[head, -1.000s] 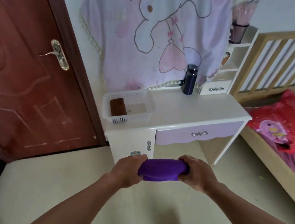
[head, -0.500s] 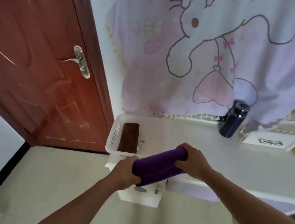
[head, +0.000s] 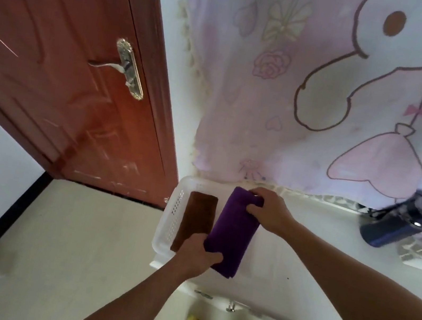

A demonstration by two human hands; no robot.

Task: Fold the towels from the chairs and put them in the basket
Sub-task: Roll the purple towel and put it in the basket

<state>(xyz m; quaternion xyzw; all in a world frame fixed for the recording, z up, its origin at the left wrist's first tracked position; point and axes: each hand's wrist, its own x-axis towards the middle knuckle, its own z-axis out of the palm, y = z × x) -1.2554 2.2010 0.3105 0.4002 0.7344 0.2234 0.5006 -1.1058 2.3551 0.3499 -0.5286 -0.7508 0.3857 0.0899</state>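
Gripping the purple towel (head: 231,230) at both ends, the person's fingers are curled tight on the cloth: the left hand (head: 195,256) pinches the near end, thumb on top, and the right hand (head: 269,211) clamps the far end with fingers wrapped over the fold. Two hands, two bare forearms; both arms reach forward from the lower edge of view, the left nearly straight, the right crossing in from the right side.

Towels counted: two. The purple towel is folded into a long pad, its long axis running from near to far, tilted slightly rightward at the far end. It sits at the white basket (head: 171,217), over the basket's right portion; whether it rests on the floor of the basket cannot be told. The brown towel (head: 195,223), also folded, lies inside the basket just left of the purple one, touching or nearly touching it, long axis parallel.

One basket, perforated wall, standing on the left end of the white desk (head: 325,268). One dark bottle (head: 400,222) stands on the desk well right of the basket, blurred. One red-brown door (head: 55,50) is left of the basket.
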